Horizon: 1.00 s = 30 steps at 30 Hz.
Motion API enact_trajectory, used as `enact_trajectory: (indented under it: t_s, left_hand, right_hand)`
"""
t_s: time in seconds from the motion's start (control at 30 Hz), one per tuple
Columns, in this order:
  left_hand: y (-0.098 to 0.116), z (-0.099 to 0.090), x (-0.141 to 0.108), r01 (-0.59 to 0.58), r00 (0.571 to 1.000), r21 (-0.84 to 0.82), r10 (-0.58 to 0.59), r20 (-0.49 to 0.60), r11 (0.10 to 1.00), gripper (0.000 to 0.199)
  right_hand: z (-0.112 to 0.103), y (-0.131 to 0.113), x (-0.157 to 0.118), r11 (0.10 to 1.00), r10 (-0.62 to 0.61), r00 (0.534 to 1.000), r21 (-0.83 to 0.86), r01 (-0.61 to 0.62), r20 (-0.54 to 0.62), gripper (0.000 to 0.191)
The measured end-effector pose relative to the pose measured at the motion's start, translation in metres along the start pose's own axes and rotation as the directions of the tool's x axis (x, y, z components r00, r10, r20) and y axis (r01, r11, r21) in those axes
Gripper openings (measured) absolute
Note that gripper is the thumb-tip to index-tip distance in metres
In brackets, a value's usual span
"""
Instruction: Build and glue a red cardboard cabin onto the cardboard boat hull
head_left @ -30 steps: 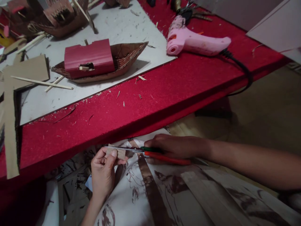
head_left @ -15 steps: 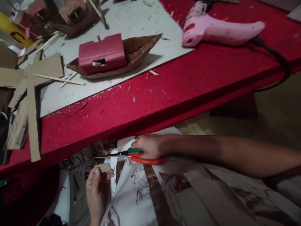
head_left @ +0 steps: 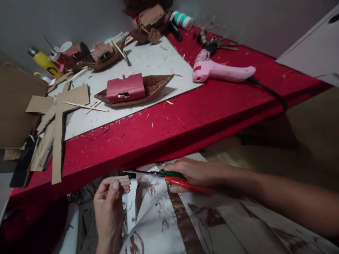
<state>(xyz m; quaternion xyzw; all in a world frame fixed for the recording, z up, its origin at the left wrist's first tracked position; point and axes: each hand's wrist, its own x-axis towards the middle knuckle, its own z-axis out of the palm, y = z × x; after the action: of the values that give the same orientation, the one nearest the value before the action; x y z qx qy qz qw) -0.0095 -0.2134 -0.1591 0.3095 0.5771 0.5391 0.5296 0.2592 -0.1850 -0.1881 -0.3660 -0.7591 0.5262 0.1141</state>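
A small piece of ridged cardboard (head_left: 122,181) is pinched between the thumb and fingers of my left hand (head_left: 108,203), just below the table's front edge. My right hand (head_left: 186,171) grips scissors (head_left: 177,179) with green and orange handles. Their blades point left, slightly above the cardboard piece and apart from it. On the white board (head_left: 87,123) lies a small brown model boat (head_left: 156,88) with a red cover (head_left: 125,88). Two thin sticks (head_left: 84,106) rest at its left end.
A pink glue gun (head_left: 225,71) with a black cord lies on the red table (head_left: 180,120). Cardboard strips (head_left: 57,144) hang over the left front edge. Further back stand more model boats (head_left: 106,56), a yellow bottle (head_left: 45,63) and a white-green container (head_left: 182,20).
The view has shifted, showing more of the table's back. My right hand and the scissors appear further right, and my left hand has lifted the cardboard piece slightly.
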Motion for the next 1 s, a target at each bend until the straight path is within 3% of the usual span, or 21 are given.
enact_trajectory:
  t_s: [0.1,0.33,0.5,0.8,1.0]
  left_hand:
    - [0.002,0.003,-0.002,-0.025,0.999,0.034,0.024,0.033,0.999,0.014]
    - [0.003,0.003,-0.009,-0.047,0.998,0.163,0.038,0.059,0.985,0.013]
    - [0.004,0.004,-0.010,-0.086,0.994,0.226,0.068,0.083,0.970,0.017]
    - [0.006,0.006,-0.016,-0.135,0.990,0.335,0.111,0.090,0.932,0.023]
    - [0.008,0.010,-0.013,-0.144,0.986,0.365,0.103,0.129,0.920,0.022]
  right_hand:
    - [-0.002,-0.007,-0.004,0.995,0.010,1.000,-0.097,-0.008,0.014,0.035]
    - [-0.002,-0.013,-0.013,0.955,0.024,0.997,-0.293,-0.044,-0.071,0.044]
    - [-0.003,-0.008,-0.020,0.916,-0.040,0.989,-0.400,-0.020,-0.140,0.046]
    - [-0.003,-0.005,-0.022,0.934,-0.039,0.996,-0.357,0.007,-0.083,0.046]
    - [-0.005,-0.010,-0.025,0.932,-0.014,0.994,-0.360,-0.026,-0.107,0.049]
